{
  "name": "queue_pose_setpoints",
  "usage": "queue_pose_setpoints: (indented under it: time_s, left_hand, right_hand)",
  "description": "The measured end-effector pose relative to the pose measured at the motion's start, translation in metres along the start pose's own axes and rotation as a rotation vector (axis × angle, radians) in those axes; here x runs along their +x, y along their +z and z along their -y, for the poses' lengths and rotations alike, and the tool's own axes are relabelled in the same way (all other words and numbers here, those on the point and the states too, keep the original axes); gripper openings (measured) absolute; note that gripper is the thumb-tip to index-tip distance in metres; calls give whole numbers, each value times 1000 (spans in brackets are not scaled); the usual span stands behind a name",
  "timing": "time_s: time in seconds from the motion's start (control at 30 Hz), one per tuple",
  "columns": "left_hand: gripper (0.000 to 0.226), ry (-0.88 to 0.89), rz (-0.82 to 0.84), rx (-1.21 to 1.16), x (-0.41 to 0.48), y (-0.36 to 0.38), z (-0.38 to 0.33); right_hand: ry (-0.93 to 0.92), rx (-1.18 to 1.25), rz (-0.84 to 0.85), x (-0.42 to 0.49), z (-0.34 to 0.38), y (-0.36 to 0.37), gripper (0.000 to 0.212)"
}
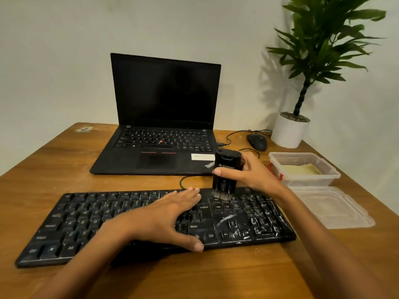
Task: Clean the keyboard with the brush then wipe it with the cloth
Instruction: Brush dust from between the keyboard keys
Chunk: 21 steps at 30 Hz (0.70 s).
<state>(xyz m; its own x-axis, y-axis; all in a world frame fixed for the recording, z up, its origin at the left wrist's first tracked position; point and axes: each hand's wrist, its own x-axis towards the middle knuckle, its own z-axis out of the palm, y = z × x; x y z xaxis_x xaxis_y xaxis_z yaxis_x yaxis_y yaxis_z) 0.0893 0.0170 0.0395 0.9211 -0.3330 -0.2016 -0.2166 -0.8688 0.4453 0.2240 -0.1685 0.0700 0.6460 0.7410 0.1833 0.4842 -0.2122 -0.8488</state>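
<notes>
Wooden desk [237, 275] against a pale wall: on its near half lies the black full-size plastic keyboard [241, 223], long side toward you, with white dust thick on the keys at its right end. You hold the black block-shaped plastic brush [227, 162] upright at the keyboard's 1 o'clock corner, short bristles [222, 195] touching the back row of keys. Your right hand [252, 173] grasps the brush body, thumb across its front. Your left hand [168, 216] is released, lying flat with straight fingers on the middle keys, pinning the board down. A pale yellow folded cloth [302, 169] waits in an open clear plastic tub [311, 181] at 2 o'clock, its clear lid [330, 208] on the desk at 3. An open black laptop [164, 152] stands at 12 o'clock, with a black wired mouse [257, 142] and a green plant in a white pot [289, 132] beyond at 1. Brushing is under way, I judge, and wiping not begun. Watch your stroke direction: flicking away from you could throw dust onto the laptop, and flicking right could land it on the cloth. Lift your flat palm and the board may skate; leave it and those covered keys go unbrushed. Heavy pressure could lever a keycap loose.
</notes>
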Motion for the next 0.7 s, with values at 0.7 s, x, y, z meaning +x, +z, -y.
queue_pose_setpoints:
  time_s: [0.7]
  left_hand:
    - [100, -2, -50, 158, -6, 20, -11]
  right_hand:
    - [107, -119, 67, -63, 2, -26, 44]
